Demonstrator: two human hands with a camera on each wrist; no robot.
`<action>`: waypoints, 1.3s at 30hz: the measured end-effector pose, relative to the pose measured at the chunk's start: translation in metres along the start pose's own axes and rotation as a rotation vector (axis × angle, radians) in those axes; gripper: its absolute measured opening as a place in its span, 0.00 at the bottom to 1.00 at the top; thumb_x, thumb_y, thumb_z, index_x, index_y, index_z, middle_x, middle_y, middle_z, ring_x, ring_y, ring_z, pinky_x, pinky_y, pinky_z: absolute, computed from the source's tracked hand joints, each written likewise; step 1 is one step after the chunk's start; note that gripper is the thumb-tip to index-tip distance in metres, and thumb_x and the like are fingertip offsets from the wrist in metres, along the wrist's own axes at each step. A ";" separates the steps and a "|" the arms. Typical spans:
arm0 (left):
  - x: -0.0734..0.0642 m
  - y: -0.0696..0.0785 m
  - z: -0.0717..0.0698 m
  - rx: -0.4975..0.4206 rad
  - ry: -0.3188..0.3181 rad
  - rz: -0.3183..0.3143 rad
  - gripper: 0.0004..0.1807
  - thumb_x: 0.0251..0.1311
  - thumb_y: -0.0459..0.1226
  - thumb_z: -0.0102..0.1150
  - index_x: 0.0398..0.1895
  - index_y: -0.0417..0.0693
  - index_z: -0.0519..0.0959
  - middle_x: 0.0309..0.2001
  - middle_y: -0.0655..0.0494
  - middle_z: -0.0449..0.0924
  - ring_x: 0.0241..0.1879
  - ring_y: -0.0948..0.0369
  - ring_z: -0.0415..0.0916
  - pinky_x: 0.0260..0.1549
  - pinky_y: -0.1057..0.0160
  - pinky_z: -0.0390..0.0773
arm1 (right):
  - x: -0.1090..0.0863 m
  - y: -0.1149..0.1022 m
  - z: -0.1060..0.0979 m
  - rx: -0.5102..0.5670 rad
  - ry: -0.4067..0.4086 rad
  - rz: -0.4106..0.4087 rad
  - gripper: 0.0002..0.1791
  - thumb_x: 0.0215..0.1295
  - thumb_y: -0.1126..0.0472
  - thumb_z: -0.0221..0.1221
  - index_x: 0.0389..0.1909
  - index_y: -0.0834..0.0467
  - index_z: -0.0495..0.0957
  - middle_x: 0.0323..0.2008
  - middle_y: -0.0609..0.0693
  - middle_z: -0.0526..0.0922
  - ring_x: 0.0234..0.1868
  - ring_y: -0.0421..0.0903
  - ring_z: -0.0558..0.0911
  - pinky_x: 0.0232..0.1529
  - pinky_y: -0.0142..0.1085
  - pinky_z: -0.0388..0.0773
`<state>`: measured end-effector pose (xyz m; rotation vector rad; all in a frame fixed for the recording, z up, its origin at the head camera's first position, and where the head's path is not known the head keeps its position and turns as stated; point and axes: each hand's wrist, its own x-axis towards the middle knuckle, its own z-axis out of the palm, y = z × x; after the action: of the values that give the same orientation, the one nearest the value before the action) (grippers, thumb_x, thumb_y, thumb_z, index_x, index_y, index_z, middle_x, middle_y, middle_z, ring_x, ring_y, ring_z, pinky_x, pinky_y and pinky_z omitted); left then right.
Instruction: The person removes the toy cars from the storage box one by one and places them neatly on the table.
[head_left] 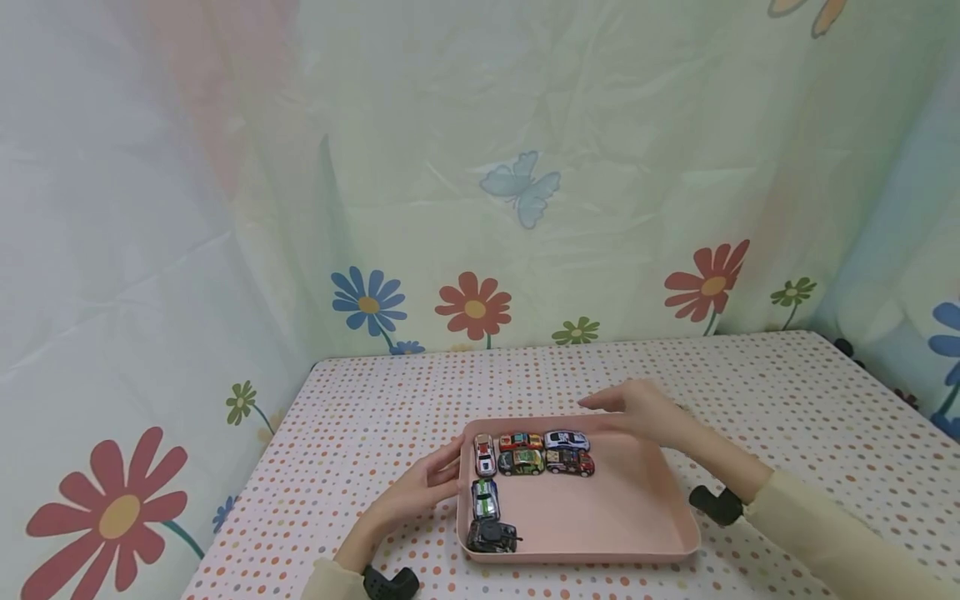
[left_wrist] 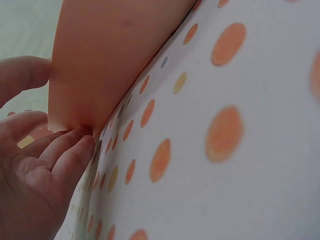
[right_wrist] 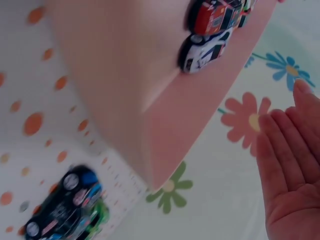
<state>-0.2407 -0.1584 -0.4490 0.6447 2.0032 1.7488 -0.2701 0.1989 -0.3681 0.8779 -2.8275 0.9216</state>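
A pink tray point(head_left: 585, 517) holds several small toy cars grouped at its left and far left. My left hand point(head_left: 416, 492) rests against the tray's left outer wall. In the left wrist view its fingertips point(left_wrist: 80, 142) touch that wall low down by the tablecloth, and another digit meets the rim. My right hand point(head_left: 645, 412) hovers over the tray's far right edge with fingers extended and nothing in them. The right wrist view shows its open palm apart from the tray's wall. A black toy buggy point(head_left: 492, 537) occupies the near left corner.
A dark toy car with blue and green parts point(right_wrist: 67, 205) lies on the dotted tablecloth point(head_left: 390, 392) outside the tray. Flower-printed curtains point(head_left: 600, 208) hang behind the table and at both sides.
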 end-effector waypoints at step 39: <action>0.000 0.000 -0.001 -0.025 -0.022 0.014 0.36 0.67 0.33 0.51 0.73 0.42 0.45 0.72 0.45 0.42 0.68 0.49 0.48 0.61 0.62 0.59 | 0.010 -0.018 0.060 -0.246 -0.116 -0.079 0.14 0.41 0.69 0.73 0.33 0.62 0.84 0.31 0.50 0.84 0.34 0.46 0.82 0.31 0.33 0.80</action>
<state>-0.2414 -0.1589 -0.4484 0.6690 1.9633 1.7644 -0.2616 0.1487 -0.4056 1.0300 -2.8925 0.5146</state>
